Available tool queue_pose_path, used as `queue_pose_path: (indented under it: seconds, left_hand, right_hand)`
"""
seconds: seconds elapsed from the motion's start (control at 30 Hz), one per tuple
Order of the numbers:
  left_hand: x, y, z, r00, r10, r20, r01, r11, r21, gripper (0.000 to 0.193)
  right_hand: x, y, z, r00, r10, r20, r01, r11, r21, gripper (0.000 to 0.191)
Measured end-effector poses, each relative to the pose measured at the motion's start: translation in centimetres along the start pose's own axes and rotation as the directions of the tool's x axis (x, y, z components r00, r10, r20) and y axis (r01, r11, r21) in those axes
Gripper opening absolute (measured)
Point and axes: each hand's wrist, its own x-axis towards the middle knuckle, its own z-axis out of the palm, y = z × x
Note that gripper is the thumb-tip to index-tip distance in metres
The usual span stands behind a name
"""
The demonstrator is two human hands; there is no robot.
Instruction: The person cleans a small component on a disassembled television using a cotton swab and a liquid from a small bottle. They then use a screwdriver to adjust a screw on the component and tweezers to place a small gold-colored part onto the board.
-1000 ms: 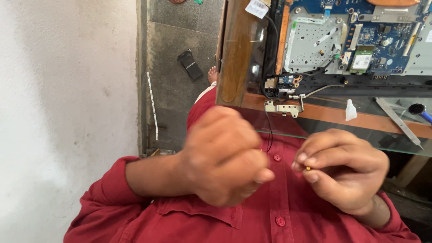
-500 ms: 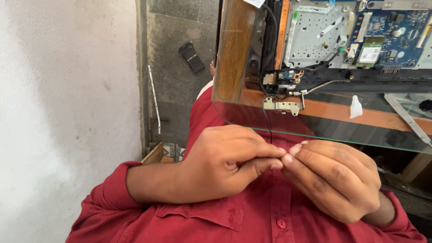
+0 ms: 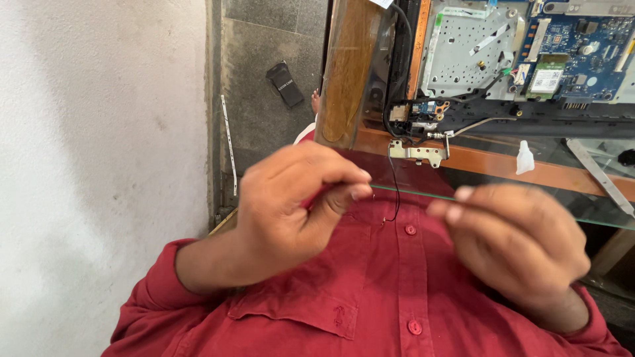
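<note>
Two hands are up, a left hand [image 3: 291, 211] and a right hand [image 3: 516, 244]. One opened laptop [image 3: 516, 59] lies on one glass worktop [image 3: 529, 205]. One thin black wire [image 3: 395, 192] hangs over its edge.

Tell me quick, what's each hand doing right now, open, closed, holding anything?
Left hand: fingers curled, thumb and forefinger pinched together; what the grip holds, if anything, cannot be told.
Right hand: blurred, fingertips drawn together; no held thing visible.

Two hands are raised over a red shirt [image 3: 370, 297]. The left hand [image 3: 291, 205] is curled, fingers [image 3: 354, 192] pinched; the right hand [image 3: 522, 241] is blurred. A thin black wire [image 3: 395, 192] hangs from the opened laptop [image 3: 516, 59] lying on the glass-topped bench [image 3: 595, 198].
</note>
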Motion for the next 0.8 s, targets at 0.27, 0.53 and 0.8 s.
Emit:
queue_pose_path:
  seconds: [0.27, 0.53, 0.8]
  left_hand:
    - [2.1, -2.8, 0.4, 0.71, 0.626, 0.323, -0.699, 0.572, 0.43, 0.004]
    - [3.5, -3.6, -0.9, 0.748, 0.586, 0.311, -0.659, 0.708, 0.252, 0.014]
    - [5.2, -4.9, -1.1, 0.693, 0.645, 0.321, -0.708, 0.693, 0.137, 0.018]
  right_hand:
    - [1.1, 0.5, 1.4, 0.999, 0.042, -0.025, -0.046, 0.979, -0.2, 0.025]
    - [1.8, 0.7, 2.5, 0.997, 0.043, -0.065, -0.054, 0.982, -0.178, 0.021]
    - [2.4, 0.8, 2.7, 0.981, 0.173, -0.086, -0.185, 0.97, -0.157, 0.021]
